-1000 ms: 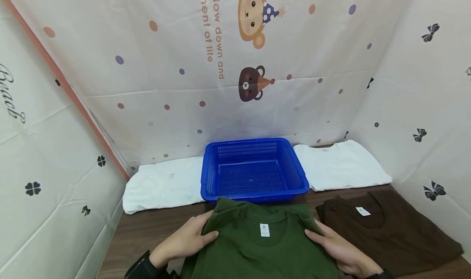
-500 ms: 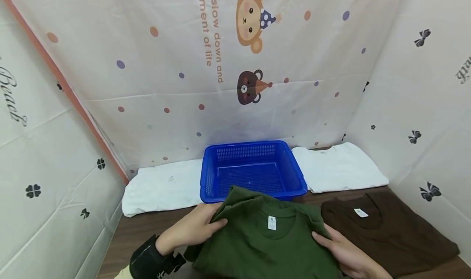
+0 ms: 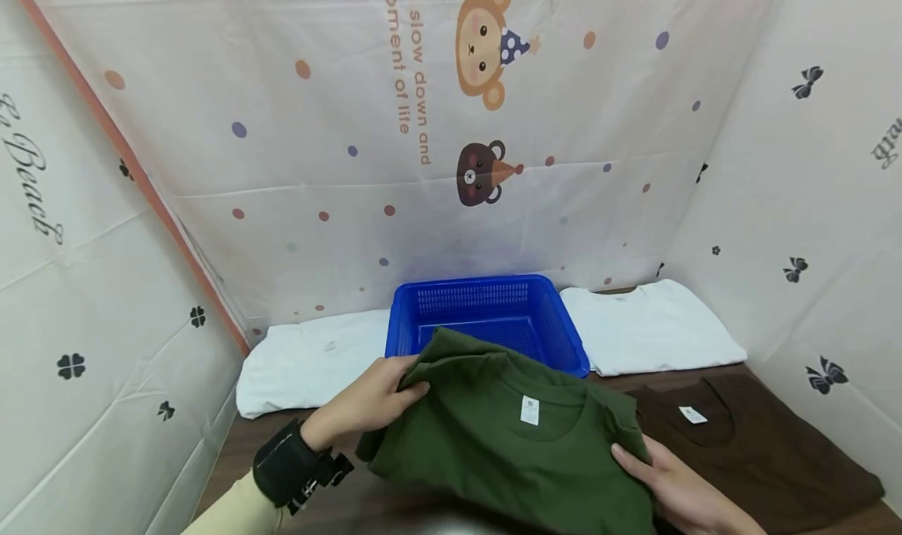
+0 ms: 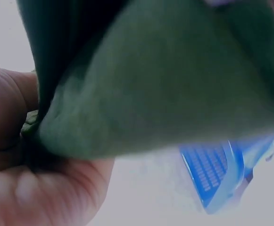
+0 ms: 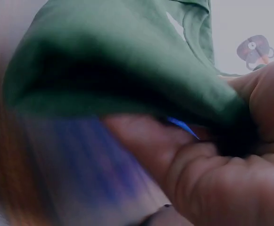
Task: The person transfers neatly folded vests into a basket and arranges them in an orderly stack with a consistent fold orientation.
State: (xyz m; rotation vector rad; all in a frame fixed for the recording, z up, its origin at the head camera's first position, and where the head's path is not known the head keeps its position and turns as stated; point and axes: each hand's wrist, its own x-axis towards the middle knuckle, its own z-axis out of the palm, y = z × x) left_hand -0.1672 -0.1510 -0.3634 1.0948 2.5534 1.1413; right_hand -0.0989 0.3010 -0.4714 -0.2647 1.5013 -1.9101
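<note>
A folded dark green T-shirt (image 3: 507, 441) with a white neck label (image 3: 530, 410) is held up between both hands in the head view. My left hand (image 3: 373, 398) grips its left shoulder edge, thumb on top. At the opposite edge my right hand (image 3: 676, 480) pinches the cloth, its thumb on the front. The shirt's upper edge overlaps the front of a blue plastic basket (image 3: 486, 292). In the left wrist view green cloth (image 4: 165, 84) is tucked between thumb and fingers. The right wrist view shows the shirt (image 5: 118, 52) gripped likewise, with fingers reaching beneath it.
Folded white shirts lie on both sides of the basket, one at left (image 3: 310, 363) and one at right (image 3: 651, 327). A folded brown T-shirt (image 3: 768, 449) lies at the right on the dark wooden table (image 3: 239, 457). Printed cloth walls (image 3: 317, 143) surround it.
Both hands have lifted the green T-shirt off the table and moved it forward, its left side higher, so it now covers the basket's front. The left forearm has come further into view.
</note>
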